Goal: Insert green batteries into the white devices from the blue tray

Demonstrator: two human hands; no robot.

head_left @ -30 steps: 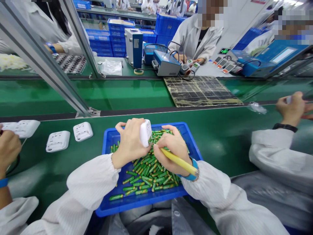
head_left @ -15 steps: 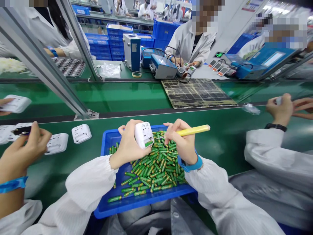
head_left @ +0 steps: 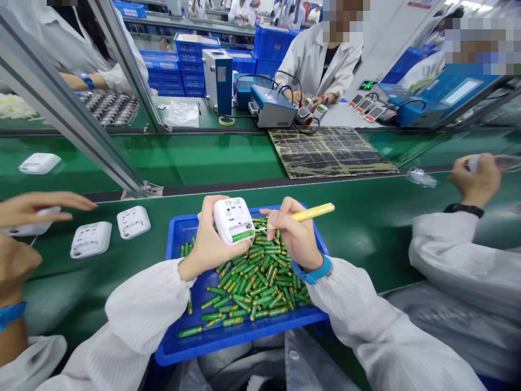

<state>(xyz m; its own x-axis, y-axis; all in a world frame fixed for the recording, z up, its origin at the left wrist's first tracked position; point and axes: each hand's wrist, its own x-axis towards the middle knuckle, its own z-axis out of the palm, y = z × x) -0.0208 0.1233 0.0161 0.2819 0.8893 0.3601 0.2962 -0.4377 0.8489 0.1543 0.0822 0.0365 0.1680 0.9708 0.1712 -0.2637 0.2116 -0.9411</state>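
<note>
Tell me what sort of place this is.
Probably an electronics assembly line: a blue tray full of green batteries, matching white devices on a long green bench, and white-coated workers opposite.

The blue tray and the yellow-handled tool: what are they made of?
The blue tray looks like molded plastic, semi-gloss, judging by its even color and smooth, rounded rim. The yellow-handled tool seems to have a smooth handle, probably plastic or tape-wrapped; its thin tip could be metal, but it's too small to tell.
</note>
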